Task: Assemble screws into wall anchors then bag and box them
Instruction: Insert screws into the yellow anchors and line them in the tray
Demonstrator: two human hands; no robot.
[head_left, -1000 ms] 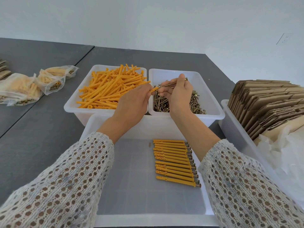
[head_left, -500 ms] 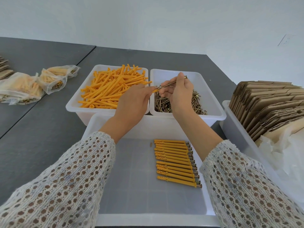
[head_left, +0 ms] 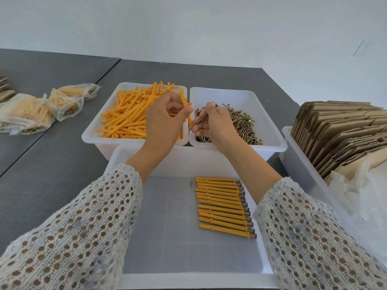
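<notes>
While a second ago the screw [head_left: 202, 117] lay nearly level with its tip at the mouth of the wall anchor [head_left: 186, 109], the two have now swung apart: the anchor stands almost upright in the left hand [head_left: 165, 122] and the screw slants down-left in the right hand [head_left: 215, 124], its tip close to the anchor's lower end. To my eye the insertion is being re-lined, not finished. Both sets of fingers are curled tight, the left fingers [head_left: 181, 113] pinching the anchor at mid-length, the right fingers [head_left: 209, 106] pinching the screw near its head. This goes on above the seam between the anchor bin [head_left: 92, 130] and the screw bin [head_left: 272, 126]. Nearer me, a row of assembled anchors [head_left: 224, 207] lies in the front tray [head_left: 188, 280] on the counter [head_left: 52, 185].
</notes>
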